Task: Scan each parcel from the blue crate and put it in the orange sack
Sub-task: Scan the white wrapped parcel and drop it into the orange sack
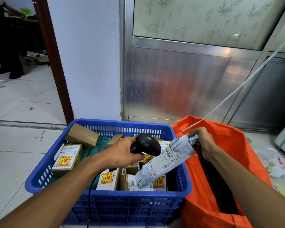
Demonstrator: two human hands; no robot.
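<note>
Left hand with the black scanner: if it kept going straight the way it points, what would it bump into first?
Most likely the grey mailer bag held by the right hand. The left hand aims the scanner rightward at its label, though depth is hard to judge.

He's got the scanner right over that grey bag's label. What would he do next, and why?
Probably swing the grey bag rightward and drop it into the orange sack. The left hand holds the scanner just over its label, so the scan seems underway or done; the right hand grips the bag's end right beside the sack's open mouth.
</note>
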